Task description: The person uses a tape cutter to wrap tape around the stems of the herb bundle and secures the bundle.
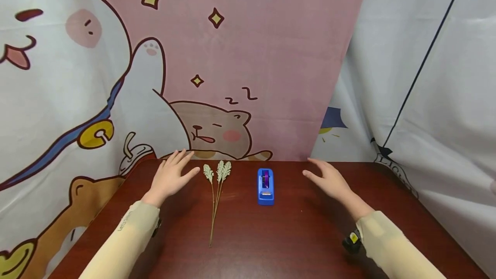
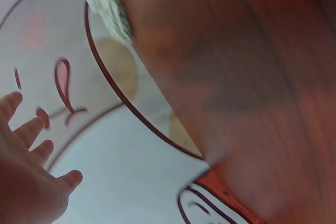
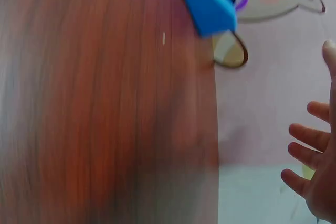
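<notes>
Three pale green sprigs (image 1: 220, 172) on long thin stems lie on the table, left of centre, their stems meeting toward the near end. To their right stands a blue tape dispenser (image 1: 265, 197) with a purple roll in it. My left hand (image 1: 170, 175) hovers left of the sprigs, fingers spread, holding nothing. Over the table's right side my right hand (image 1: 328, 179) is held with fingers extended and nothing in it. In the left wrist view a sprig head (image 2: 107, 6) shows at the top; the dispenser (image 3: 210, 6) appears at the top of the right wrist view.
The dark red-brown wooden table (image 1: 248, 236) ends at a back edge against a pink cartoon curtain (image 1: 279, 55). White cloth (image 1: 438, 98) hangs along the right side. A watch-like black device (image 1: 351, 241) sits on the right wrist.
</notes>
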`<state>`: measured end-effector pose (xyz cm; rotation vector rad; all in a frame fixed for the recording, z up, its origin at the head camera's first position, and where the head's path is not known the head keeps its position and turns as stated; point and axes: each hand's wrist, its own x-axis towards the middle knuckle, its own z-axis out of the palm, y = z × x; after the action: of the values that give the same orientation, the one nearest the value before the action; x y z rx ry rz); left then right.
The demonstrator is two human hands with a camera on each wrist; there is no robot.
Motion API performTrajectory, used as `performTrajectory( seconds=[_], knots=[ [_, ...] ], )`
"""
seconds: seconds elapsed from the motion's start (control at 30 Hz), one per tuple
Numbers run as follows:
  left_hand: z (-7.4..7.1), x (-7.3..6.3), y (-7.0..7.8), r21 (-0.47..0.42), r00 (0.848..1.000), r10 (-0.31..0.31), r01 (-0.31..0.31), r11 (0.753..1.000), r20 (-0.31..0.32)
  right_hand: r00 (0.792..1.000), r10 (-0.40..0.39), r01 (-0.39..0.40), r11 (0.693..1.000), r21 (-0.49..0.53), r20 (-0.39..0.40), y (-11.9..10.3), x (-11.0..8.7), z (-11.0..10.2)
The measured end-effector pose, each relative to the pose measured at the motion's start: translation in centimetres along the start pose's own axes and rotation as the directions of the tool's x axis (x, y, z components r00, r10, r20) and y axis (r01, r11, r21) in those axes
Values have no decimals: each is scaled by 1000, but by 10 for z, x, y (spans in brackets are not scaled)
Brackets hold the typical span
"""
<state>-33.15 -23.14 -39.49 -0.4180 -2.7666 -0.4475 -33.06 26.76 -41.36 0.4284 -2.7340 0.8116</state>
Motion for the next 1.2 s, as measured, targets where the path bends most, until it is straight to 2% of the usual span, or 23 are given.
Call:
performTrajectory(
  seconds=[0.13,0.2,0.27,0.33,0.43,0.5,0.57,0.63,0.7,0.77,0.87,0.93,1.03,1.1,1.13,1.2],
  knots=[
    [9,8,23,-34,999,41,-41,999,-4,1000,-9,12,994,113,-30,-20,3,21],
    [14,11,35,-56,998,64,-63,996,9,999,28,-21,982,188,-36,-29,5,33],
    [20,17,48,-77,994,102,-100,992,31,996,85,-72,956,283,-32,-37,6,46],
    [27,21,61,-112,988,137,-129,985,71,989,149,-129,914,385,-23,-43,8,58],
    [37,28,78,-193,970,178,-145,970,165,967,255,-221,795,565,20,-56,8,69],
    [44,32,88,-268,953,200,-136,954,227,944,327,-275,702,657,47,-61,7,76],
    [50,35,97,-350,936,219,-114,930,275,920,386,-312,608,730,72,-66,7,84],
    [57,38,105,-433,927,237,-94,896,291,898,433,-329,534,778,83,-65,8,95],
    [63,40,112,-498,924,248,-75,864,292,883,458,-337,461,821,105,-67,7,102],
    [69,40,117,-552,927,238,-41,833,290,872,471,-341,394,854,131,-70,7,109],
    [77,41,123,-606,934,206,14,795,292,868,470,-338,321,885,161,-71,5,117],
    [82,41,127,-638,933,188,54,768,306,872,460,-327,296,898,166,-71,3,121],
    [88,41,132,-666,930,165,105,738,329,883,443,-309,305,901,153,-70,1,125],
    [93,41,136,-695,929,153,135,706,336,889,435,-303,328,895,141,-69,-1,126],
    [96,41,138,-709,931,141,152,689,337,892,431,-303,351,886,135,-69,-1,126],
    [102,41,141,-751,933,123,189,632,338,896,425,-310,389,868,130,-68,-2,127]
  ],
)
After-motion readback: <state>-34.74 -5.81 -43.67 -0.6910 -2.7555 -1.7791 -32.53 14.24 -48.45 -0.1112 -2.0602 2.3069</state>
